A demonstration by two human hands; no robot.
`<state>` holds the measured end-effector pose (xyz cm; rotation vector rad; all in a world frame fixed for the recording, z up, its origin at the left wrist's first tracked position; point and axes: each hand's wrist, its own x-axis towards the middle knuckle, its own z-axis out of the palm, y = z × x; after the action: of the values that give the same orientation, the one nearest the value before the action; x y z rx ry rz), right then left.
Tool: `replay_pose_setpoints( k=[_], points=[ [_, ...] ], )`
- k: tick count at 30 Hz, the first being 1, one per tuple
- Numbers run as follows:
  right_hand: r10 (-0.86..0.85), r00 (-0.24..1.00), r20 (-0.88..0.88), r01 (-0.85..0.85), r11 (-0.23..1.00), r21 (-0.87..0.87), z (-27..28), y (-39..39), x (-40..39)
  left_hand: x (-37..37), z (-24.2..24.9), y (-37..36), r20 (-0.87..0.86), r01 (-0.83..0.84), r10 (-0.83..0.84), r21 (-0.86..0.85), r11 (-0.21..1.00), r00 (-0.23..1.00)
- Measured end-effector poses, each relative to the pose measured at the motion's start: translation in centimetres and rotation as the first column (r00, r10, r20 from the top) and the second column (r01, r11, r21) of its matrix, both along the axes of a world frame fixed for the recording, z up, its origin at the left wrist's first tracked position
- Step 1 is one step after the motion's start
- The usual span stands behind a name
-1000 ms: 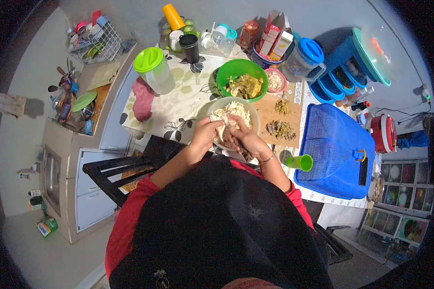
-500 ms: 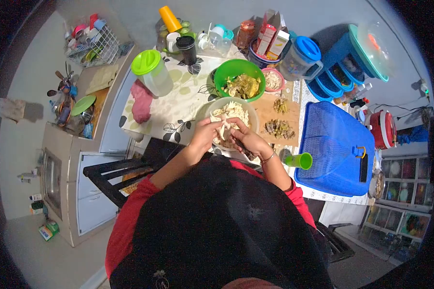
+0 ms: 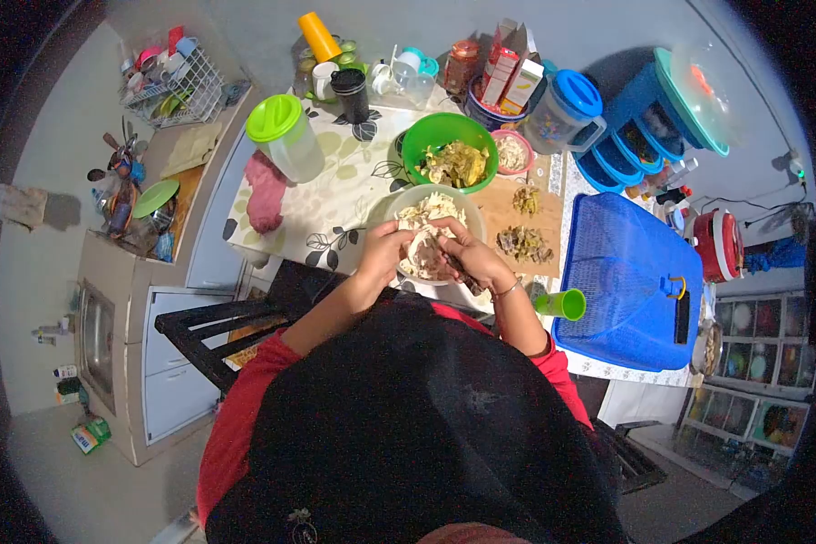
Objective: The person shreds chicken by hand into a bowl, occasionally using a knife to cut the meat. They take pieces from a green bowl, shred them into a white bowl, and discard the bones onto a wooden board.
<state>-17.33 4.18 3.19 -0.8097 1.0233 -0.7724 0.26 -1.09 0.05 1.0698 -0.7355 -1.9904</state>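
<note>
Over a pale translucent bowl (image 3: 473, 216) of shredded whitish food, both hands are close together. My left hand (image 3: 383, 254) pinches a pale piece at its left side. My right hand (image 3: 473, 258) has its fingers on the other side of the piece, with something dark brown beneath its palm. A green bowl (image 3: 412, 145) with yellowish-brown chunks stands just behind. To the right, a brown board (image 3: 494, 201) bears two small heaps of dark and yellowish scraps. A small pink bowl (image 3: 529, 163) holds pale bits.
A lidded green pitcher (image 3: 286, 145) and pink cloth (image 3: 265, 190) are on the left. A blue-lidded pitcher (image 3: 553, 113) stands behind the board. On the right are a green cup (image 3: 567, 304) and large blue mesh cover (image 3: 626, 281). A black chair (image 3: 199, 340) is at left.
The pale piece between my hands has turned and now shows a broader, rounder shape. My fingers have shifted slightly around it.
</note>
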Motion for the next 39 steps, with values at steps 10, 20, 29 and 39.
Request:
replay_pose_setpoints(
  k=[10, 20, 29, 39],
  points=[
    [-0.055, 0.997, 0.062, 0.051, 0.996, 0.07, 0.3, 0.2, 0.9, -0.8, 1.3, 0.0, -0.006, -0.11, 0.111, 0.096, 0.989, 0.994],
    [-0.002, 0.996, 0.087, 0.0, 1.0, 0.018, -0.1, 0.9, 1.7, 0.5, -2.1, -1.2, -0.011, -0.029, 0.028, -0.028, 0.999, 1.0],
    [-0.14, 0.977, 0.164, 0.129, 0.989, 0.075, 0.3, 0.6, 2.3, -0.2, 0.1, -0.2, -0.247, -0.032, 0.051, 0.079, 0.996, 0.968],
    [-0.046, 0.967, 0.25, 0.024, 0.996, 0.088, 1.0, 1.0, 0.5, 0.2, 0.3, 0.1, 0.002, 0.056, -0.056, -0.057, 0.997, 0.998]
  ],
)
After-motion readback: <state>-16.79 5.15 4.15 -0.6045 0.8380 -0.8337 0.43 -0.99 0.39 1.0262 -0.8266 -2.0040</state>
